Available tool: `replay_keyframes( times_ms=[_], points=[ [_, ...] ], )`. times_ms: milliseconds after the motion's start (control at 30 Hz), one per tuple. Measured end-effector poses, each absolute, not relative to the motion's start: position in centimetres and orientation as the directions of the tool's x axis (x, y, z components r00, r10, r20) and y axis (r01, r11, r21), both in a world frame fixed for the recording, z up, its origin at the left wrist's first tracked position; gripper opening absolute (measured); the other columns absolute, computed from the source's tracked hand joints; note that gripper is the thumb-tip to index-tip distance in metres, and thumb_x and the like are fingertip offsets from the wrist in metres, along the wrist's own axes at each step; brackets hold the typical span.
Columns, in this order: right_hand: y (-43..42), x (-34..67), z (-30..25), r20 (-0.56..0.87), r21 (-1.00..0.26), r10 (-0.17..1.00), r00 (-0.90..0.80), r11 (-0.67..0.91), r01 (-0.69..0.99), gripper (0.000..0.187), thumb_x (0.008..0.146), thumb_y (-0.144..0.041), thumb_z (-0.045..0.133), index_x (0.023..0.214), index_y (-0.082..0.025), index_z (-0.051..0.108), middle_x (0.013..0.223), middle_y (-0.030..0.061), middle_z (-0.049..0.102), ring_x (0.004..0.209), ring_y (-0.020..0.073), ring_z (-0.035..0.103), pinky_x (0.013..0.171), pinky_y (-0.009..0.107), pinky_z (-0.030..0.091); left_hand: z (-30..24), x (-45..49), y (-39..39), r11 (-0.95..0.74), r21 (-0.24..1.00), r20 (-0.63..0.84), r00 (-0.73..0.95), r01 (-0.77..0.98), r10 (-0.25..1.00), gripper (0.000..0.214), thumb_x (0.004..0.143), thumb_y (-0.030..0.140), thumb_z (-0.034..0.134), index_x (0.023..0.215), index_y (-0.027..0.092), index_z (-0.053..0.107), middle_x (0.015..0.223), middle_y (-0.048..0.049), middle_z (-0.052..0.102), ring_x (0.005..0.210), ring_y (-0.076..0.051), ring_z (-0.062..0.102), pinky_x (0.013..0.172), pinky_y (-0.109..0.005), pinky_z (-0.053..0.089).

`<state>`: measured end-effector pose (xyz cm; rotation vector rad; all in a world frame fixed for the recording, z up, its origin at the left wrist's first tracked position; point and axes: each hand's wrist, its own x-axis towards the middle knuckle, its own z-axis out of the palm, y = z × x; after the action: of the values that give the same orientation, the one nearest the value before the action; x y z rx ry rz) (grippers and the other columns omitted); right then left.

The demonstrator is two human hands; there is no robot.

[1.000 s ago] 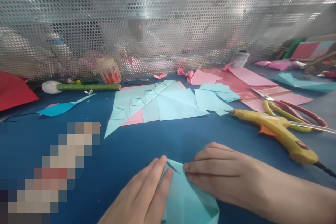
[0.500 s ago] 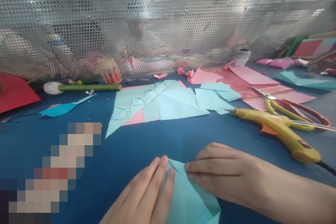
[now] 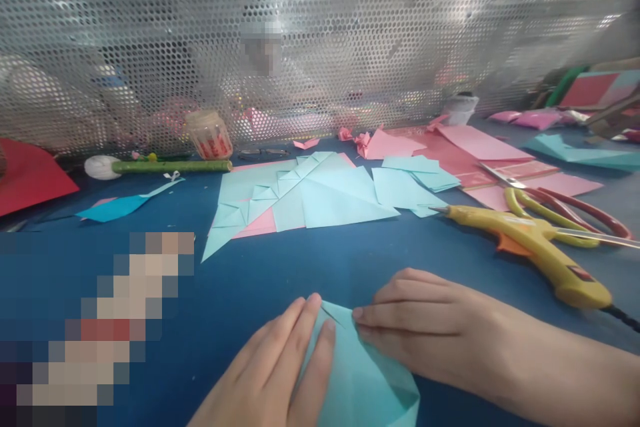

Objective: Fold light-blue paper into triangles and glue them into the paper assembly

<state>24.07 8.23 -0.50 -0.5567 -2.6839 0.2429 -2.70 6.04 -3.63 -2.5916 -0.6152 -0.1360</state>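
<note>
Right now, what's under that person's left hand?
The left hand lies over the left side of a folded turquoise paper, whose far tip and middle show. Whatever the hand covers, including any folds there, cannot be seen.

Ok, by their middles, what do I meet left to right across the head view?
Red sheet → blue leaf → jar → left hand → turquoise paper at the hands → right hand → glue gun.
</note>
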Motion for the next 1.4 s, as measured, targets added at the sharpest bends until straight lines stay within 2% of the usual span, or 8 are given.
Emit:
replay_keyframes(
  times_ms=[133,333,533,833,1033,1200,1300,1400],
  points=[
    [8.27,24.22,-0.67,0.371,-0.254,0.412,-0.832,0.907,0.335,0.064,0.112,-0.024,0.014,0.108,-0.006,0.075,0.111,0.0149,0.078,0.099,0.0172,0.069,0.096,0.029,0.050,-3.46,-2.97,6.19,-0.796,-0.392,0.201,0.887,0.461,0.415,0.043,0.102,0.022,0.036,0.137,0.009,0.055,0.140,-0.0146,0.063,0.115,-0.026,0.071,0.084,-0.032,0.062],
    [8.28,24.37,-0.70,0.365,-0.249,0.396,-0.842,0.914,0.321,0.061,0.112,-0.022,0.016,0.110,-0.006,0.075,0.112,0.0137,0.078,0.099,0.0171,0.070,0.095,0.029,0.051,-3.45,-3.11,6.31,-0.812,-0.337,0.210,0.879,0.477,0.429,0.055,0.107,0.044,0.032,0.145,0.006,0.047,0.145,-0.0069,0.059,0.123,-0.021,0.065,0.090,-0.030,0.060],
    [8.25,24.35,-0.82,0.365,-0.197,0.366,-0.856,0.929,0.314,0.060,0.111,-0.019,0.016,0.110,-0.006,0.075,0.112,0.0159,0.078,0.099,0.0171,0.070,0.096,0.030,0.050,-3.01,-3.07,6.60,-0.804,-0.266,0.228,0.845,0.532,0.484,0.065,0.103,0.059,0.041,0.146,0.010,0.049,0.144,-0.0001,0.062,0.119,-0.018,0.066,0.089,-0.029,0.059],
    [8.63,24.48,-0.85,0.367,-0.232,0.361,-0.857,0.928,0.292,0.053,0.111,-0.019,0.023,0.112,-0.005,0.073,0.115,0.0168,0.077,0.101,0.0175,0.068,0.094,0.031,0.050,-2.68,-3.15,6.48,-0.804,-0.181,0.208,0.821,0.566,0.531,0.065,0.100,0.056,0.049,0.150,0.014,0.045,0.147,0.0021,0.059,0.120,-0.017,0.063,0.092,-0.027,0.056],
    [8.47,24.76,-1.19,0.388,-0.200,0.347,-0.854,0.936,0.289,0.045,0.111,-0.019,0.028,0.115,-0.007,0.071,0.114,0.0166,0.077,0.098,0.0169,0.067,0.088,0.032,0.051,-2.66,-3.24,6.35,-0.807,-0.137,0.157,0.817,0.574,0.555,0.065,0.098,0.055,0.052,0.152,0.019,0.044,0.148,0.0014,0.058,0.120,-0.019,0.063,0.090,-0.029,0.056],
    [8.10,24.50,-1.35,0.434,-0.176,0.365,-0.824,0.931,0.319,0.036,0.110,-0.017,0.036,0.104,-0.011,0.070,0.103,0.0071,0.079,0.086,0.0146,0.067,0.079,0.031,0.050,-2.93,-3.01,6.19,-0.775,-0.131,0.185,0.784,0.618,0.593,0.057,0.098,0.051,0.051,0.151,0.030,0.044,0.146,0.0025,0.060,0.117,-0.021,0.064,0.089,-0.034,0.056],
    [7.99,24.33,-1.45,0.440,-0.189,0.385,-0.811,0.923,0.335,0.031,0.110,-0.017,0.039,0.103,-0.013,0.069,0.099,0.0034,0.078,0.086,0.0132,0.067,0.080,0.031,0.048,-3.13,-3.00,6.22,-0.783,-0.141,0.210,0.791,0.606,0.574,0.059,0.098,0.053,0.051,0.151,0.028,0.044,0.146,0.0021,0.060,0.116,-0.020,0.064,0.089,-0.034,0.055],
    [8.07,24.29,-1.46,0.423,-0.215,0.396,-0.815,0.918,0.334,0.028,0.109,-0.016,0.041,0.106,-0.013,0.069,0.101,0.0026,0.078,0.087,0.0123,0.067,0.084,0.031,0.047,-3.13,-3.06,6.43,-0.801,-0.149,0.217,0.809,0.580,0.546,0.067,0.097,0.054,0.054,0.152,0.018,0.042,0.145,0.0006,0.061,0.115,-0.019,0.064,0.089,-0.030,0.054]
  ],
)
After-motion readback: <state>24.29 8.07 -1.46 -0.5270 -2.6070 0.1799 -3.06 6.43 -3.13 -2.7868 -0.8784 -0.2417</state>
